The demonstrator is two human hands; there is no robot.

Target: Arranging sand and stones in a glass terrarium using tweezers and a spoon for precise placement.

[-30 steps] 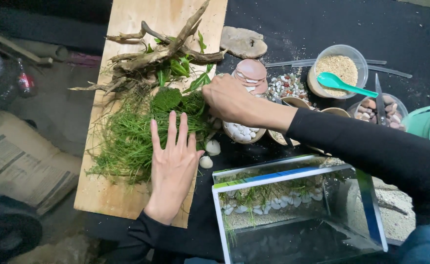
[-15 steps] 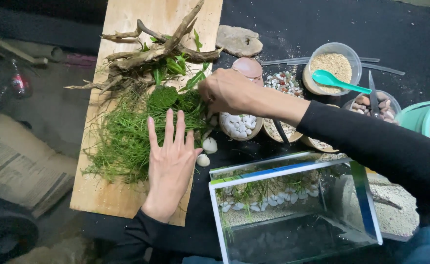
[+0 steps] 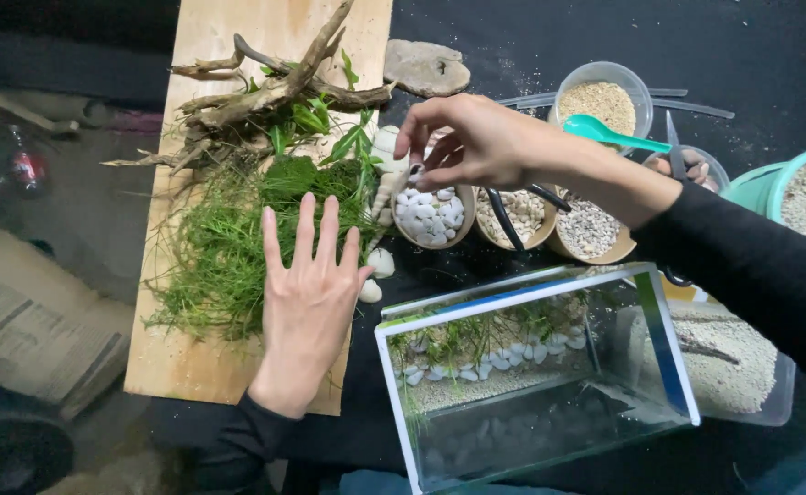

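While the left hand (image 3: 311, 293) lies flat (fingers spread) on grass (image 3: 215, 261), the right hand's (image 3: 472, 142) grip pinches something unclear

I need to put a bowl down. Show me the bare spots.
Free: the wooden board below the grass, and the black cloth beyond the sand tub. Crowded: the bowls between the right hand and glass tank.

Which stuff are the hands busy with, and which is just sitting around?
In use:
left hand flat on grass plants
right hand above bowl of white pebbles
glass tank

Lying about:
driftwood
flat stone
green scoop
cardboard
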